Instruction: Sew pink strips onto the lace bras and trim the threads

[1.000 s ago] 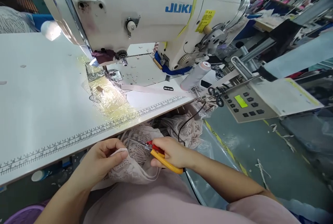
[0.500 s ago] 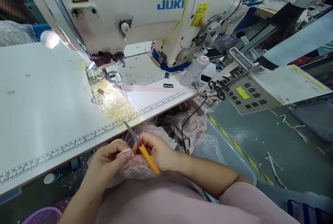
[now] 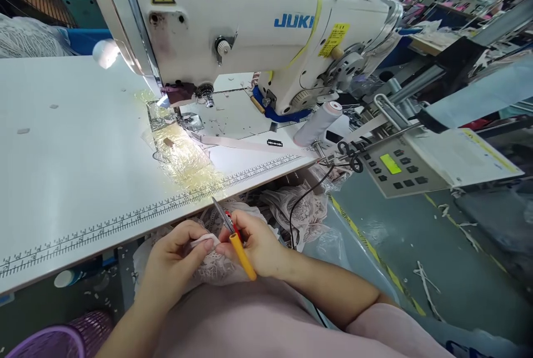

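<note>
**Lace pinched low over the lap, snips at its edge**

The left hand [image 3: 175,252] held a pale lace piece [image 3: 212,273] below the worktop [image 3: 75,169] edge, over the person's lap. Its grip pinched a folded white edge between thumb and forefinger, apparently to keep that edge raised and steady. The right hand [image 3: 260,241] was closed around the yellow-handled snips [image 3: 241,252], blades pointing up beside the pinched edge. Holding so near the blades probably gave finer control. A lace heap [image 3: 287,208] spilled under the worktop, and a black cable [image 3: 297,202] hung just right of the hands, close enough to snag. The sewing machine [image 3: 250,30], thread cone [image 3: 318,122] and control panel [image 3: 395,169] stood well apart.
</note>
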### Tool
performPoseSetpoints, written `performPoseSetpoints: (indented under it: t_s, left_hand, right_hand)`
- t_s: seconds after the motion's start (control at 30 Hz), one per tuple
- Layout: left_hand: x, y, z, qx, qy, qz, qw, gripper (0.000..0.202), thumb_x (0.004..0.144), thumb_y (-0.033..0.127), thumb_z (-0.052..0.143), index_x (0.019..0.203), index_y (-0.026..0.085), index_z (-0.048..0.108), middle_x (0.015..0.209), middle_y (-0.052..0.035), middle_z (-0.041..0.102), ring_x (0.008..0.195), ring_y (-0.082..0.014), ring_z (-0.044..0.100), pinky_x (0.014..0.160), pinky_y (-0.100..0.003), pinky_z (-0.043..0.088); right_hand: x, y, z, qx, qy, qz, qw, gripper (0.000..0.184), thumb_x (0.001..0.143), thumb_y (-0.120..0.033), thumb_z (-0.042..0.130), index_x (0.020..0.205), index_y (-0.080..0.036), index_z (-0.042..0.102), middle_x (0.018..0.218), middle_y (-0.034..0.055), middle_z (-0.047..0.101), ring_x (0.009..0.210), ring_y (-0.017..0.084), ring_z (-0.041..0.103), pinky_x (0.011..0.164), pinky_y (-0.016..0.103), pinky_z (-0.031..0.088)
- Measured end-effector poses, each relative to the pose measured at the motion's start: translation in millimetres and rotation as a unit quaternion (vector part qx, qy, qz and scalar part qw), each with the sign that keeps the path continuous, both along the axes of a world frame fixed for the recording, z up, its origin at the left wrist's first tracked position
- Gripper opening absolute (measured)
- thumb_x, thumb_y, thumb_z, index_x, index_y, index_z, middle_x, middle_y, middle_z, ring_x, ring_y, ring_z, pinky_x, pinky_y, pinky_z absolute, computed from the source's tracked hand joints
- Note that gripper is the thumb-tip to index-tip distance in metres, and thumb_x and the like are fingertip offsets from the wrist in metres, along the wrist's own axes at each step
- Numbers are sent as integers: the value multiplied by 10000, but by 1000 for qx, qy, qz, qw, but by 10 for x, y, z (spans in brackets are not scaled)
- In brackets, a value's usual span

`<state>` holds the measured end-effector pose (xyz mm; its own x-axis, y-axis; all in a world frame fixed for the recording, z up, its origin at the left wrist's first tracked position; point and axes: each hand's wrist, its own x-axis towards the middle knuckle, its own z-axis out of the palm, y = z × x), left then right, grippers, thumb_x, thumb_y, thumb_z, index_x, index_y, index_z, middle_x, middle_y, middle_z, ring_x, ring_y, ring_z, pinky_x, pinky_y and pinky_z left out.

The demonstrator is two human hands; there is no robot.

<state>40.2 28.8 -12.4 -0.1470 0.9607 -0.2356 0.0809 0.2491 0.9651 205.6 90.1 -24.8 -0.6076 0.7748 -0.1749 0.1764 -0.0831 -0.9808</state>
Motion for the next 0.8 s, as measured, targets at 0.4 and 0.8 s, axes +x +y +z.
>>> performPoseSetpoints:
  t_s: [0.4, 0.8]
  left_hand:
    - [53, 32, -192, 4, -19, 3, 1000, 159, 742, 360, 679, 784, 207, 687, 880, -49, 659, 853, -212, 596, 755, -298, 475]
    - [66, 95, -158, 62, -27, -50, 996, 143, 787, 312, 654, 696, 204, 678, 742, -30, 597, 719, -158, 557, 646, -253, 451]
  right_hand:
    - [49, -20, -11, 128, -39, -22, 991, 235, 725, -331, 654, 749, -205, 458, 693, -27, 493, 603, 104, 401, 546, 214, 375]
    - [93, 130, -4, -101, 31, 40, 994, 544, 567, -588, 804, 765, -206, 472, 725, -30, 510, 625, 109, 470, 602, 254, 437]
